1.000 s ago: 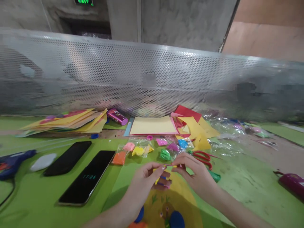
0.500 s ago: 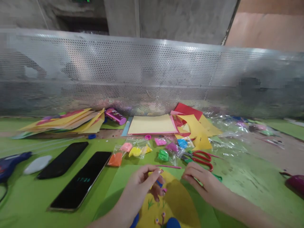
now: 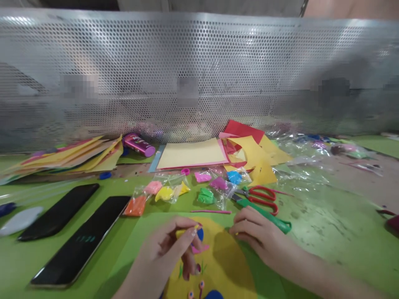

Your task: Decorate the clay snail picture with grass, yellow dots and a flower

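Observation:
My left hand [image 3: 170,245] is closed in a pinch on a small piece of yellow clay [image 3: 181,233], over the yellow paper shape [image 3: 235,261]. Blue and pink pieces show just behind its fingers. My right hand [image 3: 257,230] rests at the upper right edge of that shape with curled fingers pressed together; a tiny yellow speck shows at the fingertips, too small to name. The shape lies on green paper [image 3: 137,241] and carries a blue round piece [image 3: 214,294] and two stalks with eyes [image 3: 201,285]. A green-handled cutter [image 3: 271,216] lies just behind my right hand.
Red-handled scissors [image 3: 263,195] lie beyond the cutter. Small bags of coloured clay [image 3: 163,193] spread across the middle. Two phones [image 3: 84,241] lie left. Paper sheets [image 3: 193,153], a purple can [image 3: 139,144] and a perforated metal panel [image 3: 199,62] stand behind.
The view has tilted down and shifted to the right, so things sit higher and further left. Both hands stay over the yellow shape, the left still pinching the yellow clay.

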`<state>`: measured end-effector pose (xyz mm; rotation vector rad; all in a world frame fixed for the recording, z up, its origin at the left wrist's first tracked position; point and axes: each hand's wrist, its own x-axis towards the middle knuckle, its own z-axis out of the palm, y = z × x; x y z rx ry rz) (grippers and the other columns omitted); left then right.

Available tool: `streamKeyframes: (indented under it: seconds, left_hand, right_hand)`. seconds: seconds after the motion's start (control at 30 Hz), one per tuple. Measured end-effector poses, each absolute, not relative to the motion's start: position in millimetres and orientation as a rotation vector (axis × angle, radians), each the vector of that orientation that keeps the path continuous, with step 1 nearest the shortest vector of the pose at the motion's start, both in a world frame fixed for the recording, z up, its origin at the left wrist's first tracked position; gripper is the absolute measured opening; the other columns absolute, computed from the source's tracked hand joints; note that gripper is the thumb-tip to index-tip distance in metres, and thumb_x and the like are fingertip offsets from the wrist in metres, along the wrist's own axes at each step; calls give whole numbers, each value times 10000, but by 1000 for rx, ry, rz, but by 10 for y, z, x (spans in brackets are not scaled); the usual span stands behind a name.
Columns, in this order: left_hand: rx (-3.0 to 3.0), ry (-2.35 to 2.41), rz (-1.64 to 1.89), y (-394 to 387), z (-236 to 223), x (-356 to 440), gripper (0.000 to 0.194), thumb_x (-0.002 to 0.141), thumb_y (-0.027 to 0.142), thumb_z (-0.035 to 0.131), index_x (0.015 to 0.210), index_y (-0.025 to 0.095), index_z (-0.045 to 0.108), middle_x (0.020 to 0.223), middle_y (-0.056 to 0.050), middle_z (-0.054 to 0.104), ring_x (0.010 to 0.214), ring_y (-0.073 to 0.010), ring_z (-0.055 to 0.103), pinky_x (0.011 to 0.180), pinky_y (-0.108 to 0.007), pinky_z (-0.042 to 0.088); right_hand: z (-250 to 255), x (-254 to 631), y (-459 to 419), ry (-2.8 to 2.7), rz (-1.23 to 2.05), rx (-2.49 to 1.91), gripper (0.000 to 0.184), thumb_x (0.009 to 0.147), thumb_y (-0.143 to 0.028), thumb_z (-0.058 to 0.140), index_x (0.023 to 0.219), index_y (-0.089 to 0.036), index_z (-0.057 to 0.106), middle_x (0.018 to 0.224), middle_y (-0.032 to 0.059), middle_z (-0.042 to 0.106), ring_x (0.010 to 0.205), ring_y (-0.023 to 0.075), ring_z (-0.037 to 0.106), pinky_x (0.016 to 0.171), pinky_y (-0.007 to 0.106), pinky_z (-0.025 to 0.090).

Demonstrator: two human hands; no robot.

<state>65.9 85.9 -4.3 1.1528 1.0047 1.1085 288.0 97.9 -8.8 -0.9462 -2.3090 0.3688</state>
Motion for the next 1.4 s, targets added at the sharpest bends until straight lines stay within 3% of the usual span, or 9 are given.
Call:
streamKeyframes:
  seconds: [0.23,0.47,0.6,0.77,0.87,1.03,1.17,1.3,1.4]
  left_hand:
    - [1197,1016,1086,827,-24,654,173,744,364,624,714,194,608,586,39,586,346,-65,514,406,-198,435]
    - [1211,996,1004,845,0,636,181,749,374,607,720,198,579,603,29,591,362,-85,517,416,-225,436]
    - [1201,1092,949,836,-31,634,234,767,413,572,684,197,535,474,75,455,333,-52,385,410,-196,374]
    - [1176,1083,984,817,-91,630,279,840,481,453,742,220,461,429,100,310,401,-73,267,406,-165,255]
    - [1126,1012,1089,802,-107,624,294,862,469,424,711,218,443,475,86,322,432,-76,263,433,-169,259]
    - [986,934,1178,814,-117,594,183,844,410,470,812,230,477,575,72,412,426,-76,316,426,-191,287]
    - [1098,1017,1163,815,-63,612,157,847,368,476,806,217,476,564,62,433,455,-88,380,444,-200,333]
    - [1217,1076,1164,792,0,654,142,860,358,450,842,221,479,622,49,495,455,-83,410,422,-197,351]
    - [1255,1096,1141,786,11,658,155,853,365,458,854,213,488,640,32,539,471,-89,442,420,-196,368]
  right_hand:
    - [-107,2861,945,-2313,386,-955,170,886,-273,514,778,-169,596,779,47,542,771,181,493,662,304,466]
    - [-61,2828,916,-2419,382,-961,174,907,-174,446,961,-181,611,877,52,566,832,176,506,724,307,445]
    - [-98,2834,924,-2406,331,-938,130,878,-238,532,797,-165,602,774,37,555,761,175,495,667,301,429]
    - [-115,2831,939,-2452,359,-924,196,928,-210,430,882,-166,615,846,48,570,805,171,484,720,317,418]
    - [-120,2826,944,-2455,361,-916,194,902,-273,496,795,-154,604,776,39,559,759,171,471,688,316,414]
    - [-127,2833,933,-2452,443,-892,148,891,-113,470,897,-163,609,885,43,566,839,171,465,733,308,405]
    - [-122,2833,922,-2424,461,-913,81,861,-139,535,828,-152,608,840,39,556,812,172,462,722,305,407]
    - [-104,2826,918,-2435,480,-914,168,889,-86,452,909,-153,605,899,50,556,855,170,466,756,309,402]
    - [-100,2824,922,-2450,465,-925,95,878,-153,515,852,-147,606,827,41,554,807,173,466,731,315,405]
